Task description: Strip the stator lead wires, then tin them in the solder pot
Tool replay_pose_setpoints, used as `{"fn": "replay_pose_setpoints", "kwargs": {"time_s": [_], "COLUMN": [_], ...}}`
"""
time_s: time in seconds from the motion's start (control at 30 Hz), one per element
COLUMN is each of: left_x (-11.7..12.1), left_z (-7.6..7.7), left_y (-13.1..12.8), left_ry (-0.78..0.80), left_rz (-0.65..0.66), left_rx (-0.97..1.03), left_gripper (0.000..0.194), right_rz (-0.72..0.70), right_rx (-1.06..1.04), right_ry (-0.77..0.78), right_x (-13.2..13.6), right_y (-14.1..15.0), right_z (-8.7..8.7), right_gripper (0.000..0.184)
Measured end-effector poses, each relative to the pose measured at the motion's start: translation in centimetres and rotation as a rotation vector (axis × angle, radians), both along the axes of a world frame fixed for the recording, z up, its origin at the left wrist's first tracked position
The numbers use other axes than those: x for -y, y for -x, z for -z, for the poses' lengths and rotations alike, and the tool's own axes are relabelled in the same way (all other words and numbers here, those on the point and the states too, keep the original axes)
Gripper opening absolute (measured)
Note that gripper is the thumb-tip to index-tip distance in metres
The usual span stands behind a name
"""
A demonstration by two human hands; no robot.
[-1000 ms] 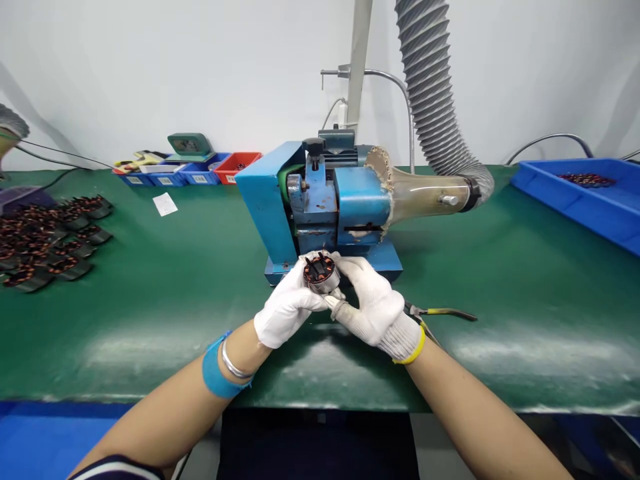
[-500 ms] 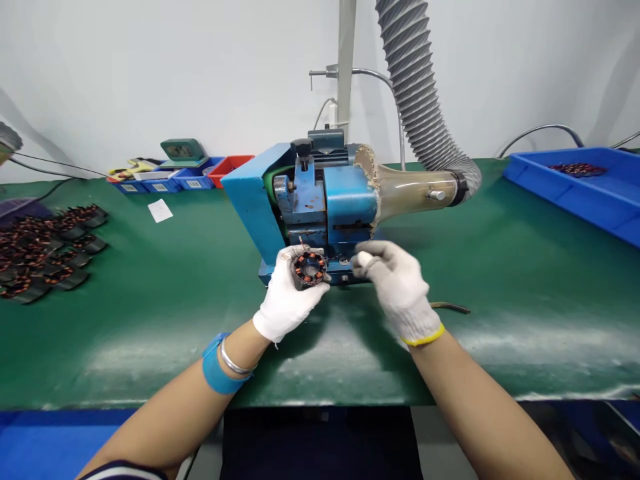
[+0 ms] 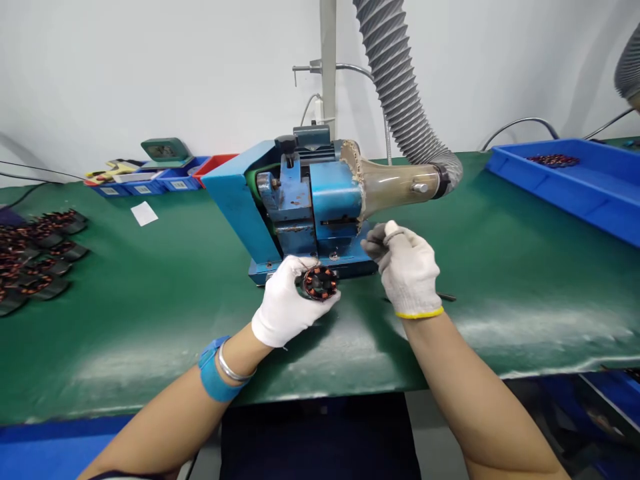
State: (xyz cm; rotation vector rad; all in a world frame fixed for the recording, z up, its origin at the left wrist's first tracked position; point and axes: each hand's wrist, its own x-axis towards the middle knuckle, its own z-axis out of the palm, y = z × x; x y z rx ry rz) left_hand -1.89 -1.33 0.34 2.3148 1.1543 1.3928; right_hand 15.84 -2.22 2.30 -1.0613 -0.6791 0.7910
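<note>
A motor stator (image 3: 320, 272), a dark ring with copper windings inside, is gripped in my white-gloved left hand (image 3: 293, 293). Its open face is turned up toward me, and thin wire runs at its upper left by the fingers. Just behind it stands a blue belt-driven machine (image 3: 336, 193) with a cloudy funnel on its right side. My gloved right hand (image 3: 404, 267) hovers right of the machine's base, apart from the stator. Its fingers are curled and closed; whatever they may hold is hidden.
Several stators (image 3: 43, 267) are heaped at the left. A blue tray (image 3: 575, 193) with dark reddish pieces stands at right. Small bins (image 3: 180, 180) and a paper slip (image 3: 145, 213) lie back left. A grey hose (image 3: 400, 80) meets the funnel. A dark strip (image 3: 447, 297) lies behind my right wrist.
My view has turned a little to the right. The left hand has drawn the stator back from the machine's base, and the right hand has moved up and away from it.
</note>
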Motion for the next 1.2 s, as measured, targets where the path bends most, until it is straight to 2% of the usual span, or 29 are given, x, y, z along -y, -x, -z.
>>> {"fn": "replay_pose_setpoints", "kwargs": {"time_s": [0.07, 0.13, 0.17, 0.23, 0.3, 0.5, 0.7, 0.97, 1.2], "left_x": [-0.2, -0.6, -0.8, -1.2, -1.5, -2.4, -2.8, -2.6, -2.3], "left_z": [-0.1, -0.2, -0.2, -0.1, -0.2, -1.1, -2.1, -3.0, -3.3], "left_y": [-0.3, -0.5, -0.7, -0.9, -1.3, -2.9, -3.9, -4.6, -5.4], "left_ry": [0.001, 0.018, 0.022, 0.013, -0.005, 0.046, 0.070, 0.114, 0.167], "left_rz": [-0.058, -0.076, -0.077, -0.079, -0.099, -0.189, -0.231, -0.281, -0.284], "left_rx": [0.023, 0.039, 0.040, 0.036, 0.029, -0.043, -0.089, -0.111, -0.124], "left_gripper": [0.046, 0.044, 0.043, 0.042, 0.041, 0.034, 0.032, 0.028, 0.032], "right_rz": [-0.176, -0.341, -0.372, -0.360, -0.355, -0.411, -0.392, -0.417, -0.418], "right_rx": [0.196, 0.384, 0.431, 0.432, 0.368, 0.178, 0.140, 0.131, 0.023], "right_ry": [0.075, 0.128, 0.133, 0.108, 0.058, -0.073, -0.086, 0.010, -0.070], "right_x": [0.6, 1.3, 1.5, 1.5, 0.9, -1.3, -1.7, -1.1, -1.4], "right_y": [0.7, 2.1, 2.8, 3.9, 4.3, 3.4, 2.9, 2.2, 2.2], "right_z": [0.0, 0.4, 0.6, 1.1, 1.5, 1.9, 1.5, -0.3, 0.4], "right_gripper": [0.040, 0.061, 0.072, 0.079, 0.076, 0.068, 0.062, 0.050, 0.050]}}
